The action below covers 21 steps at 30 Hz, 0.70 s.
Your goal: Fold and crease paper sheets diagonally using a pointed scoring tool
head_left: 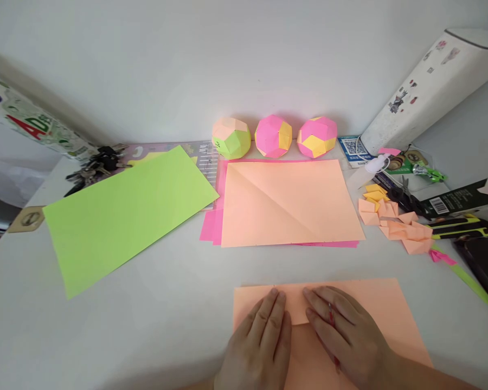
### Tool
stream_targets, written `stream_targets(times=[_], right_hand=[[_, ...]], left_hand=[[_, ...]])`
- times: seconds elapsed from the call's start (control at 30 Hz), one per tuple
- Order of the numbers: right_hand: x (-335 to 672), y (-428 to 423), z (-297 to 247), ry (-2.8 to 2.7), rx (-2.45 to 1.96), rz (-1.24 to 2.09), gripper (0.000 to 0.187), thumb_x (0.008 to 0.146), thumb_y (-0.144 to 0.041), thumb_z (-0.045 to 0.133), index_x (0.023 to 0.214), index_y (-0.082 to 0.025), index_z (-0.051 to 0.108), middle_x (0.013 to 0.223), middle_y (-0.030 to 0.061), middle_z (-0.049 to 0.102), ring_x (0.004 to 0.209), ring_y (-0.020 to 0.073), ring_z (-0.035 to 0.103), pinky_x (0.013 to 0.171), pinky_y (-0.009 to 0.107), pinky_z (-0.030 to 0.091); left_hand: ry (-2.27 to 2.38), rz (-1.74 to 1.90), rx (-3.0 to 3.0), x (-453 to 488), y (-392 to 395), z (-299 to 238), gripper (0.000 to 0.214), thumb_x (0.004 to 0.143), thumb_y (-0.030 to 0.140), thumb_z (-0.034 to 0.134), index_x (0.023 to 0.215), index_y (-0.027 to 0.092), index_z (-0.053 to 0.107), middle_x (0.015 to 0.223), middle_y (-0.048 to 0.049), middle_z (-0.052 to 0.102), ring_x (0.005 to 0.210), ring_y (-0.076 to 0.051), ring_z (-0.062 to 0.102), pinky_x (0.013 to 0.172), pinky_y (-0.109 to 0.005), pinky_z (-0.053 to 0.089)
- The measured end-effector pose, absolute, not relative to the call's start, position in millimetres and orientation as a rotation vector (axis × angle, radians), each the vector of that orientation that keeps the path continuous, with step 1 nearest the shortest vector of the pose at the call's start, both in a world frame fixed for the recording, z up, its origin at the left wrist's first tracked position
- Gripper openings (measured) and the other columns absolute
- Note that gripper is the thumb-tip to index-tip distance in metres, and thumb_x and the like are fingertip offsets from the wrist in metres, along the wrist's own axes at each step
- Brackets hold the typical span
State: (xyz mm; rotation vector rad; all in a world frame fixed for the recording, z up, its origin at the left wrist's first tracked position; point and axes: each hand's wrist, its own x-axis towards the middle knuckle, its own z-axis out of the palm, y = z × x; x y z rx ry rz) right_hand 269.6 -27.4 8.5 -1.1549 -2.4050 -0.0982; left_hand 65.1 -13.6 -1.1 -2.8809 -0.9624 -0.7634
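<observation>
My left hand (260, 341) and my right hand (345, 333) lie flat, fingers stretched, on a peach sheet of paper (374, 309) at the near edge of the white table (166, 309). Both press on a folded flap of that sheet, fingertips close together. A thin red thing runs along my right hand's fingers; what it is I cannot make out. Beyond lie a creased peach sheet (288, 203) stacked on pink sheets (209, 225) and a green sheet (126, 216).
Three folded paper balls (273, 136) stand against the back wall. Small folded peach and yellow pieces (394, 219), scissors (402, 195), a yellow-black cutter (463, 227) and a dark box (463, 200) crowd the right. Keys (95, 165) lie at the back left.
</observation>
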Motion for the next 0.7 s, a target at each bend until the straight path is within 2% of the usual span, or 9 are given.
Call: stream_targets(times=[0.33, 0.7], right_hand=[[269.2, -28.2, 7.7, -2.413, -1.166, -0.125, 0.027, 0.088, -0.001, 0.042, 0.094, -0.010, 0.066, 0.098, 0.0138, 0.072, 0.095, 0.0218, 0.065, 0.080, 0.037, 0.058], [269.5, -27.9, 8.6, -2.425, -1.167, -0.111, 0.028, 0.088, 0.000, 0.040, 0.096, -0.009, 0.065, 0.101, 0.0151, 0.071, 0.097, 0.0220, 0.065, 0.080, 0.037, 0.058]], left_hand=[[-0.944, -0.750, -2.886, 65.6, -11.7, 0.2, 0.033, 0.086, 0.000, 0.036, 0.095, 0.003, 0.067, 0.107, -0.0205, 0.067, 0.103, -0.033, 0.063, 0.078, -0.039, 0.059], [-0.959, -0.742, -2.868, 65.2, -13.3, -0.5, 0.030, 0.087, 0.002, 0.038, 0.098, 0.004, 0.066, 0.108, -0.0195, 0.067, 0.109, -0.031, 0.060, 0.082, -0.038, 0.058]])
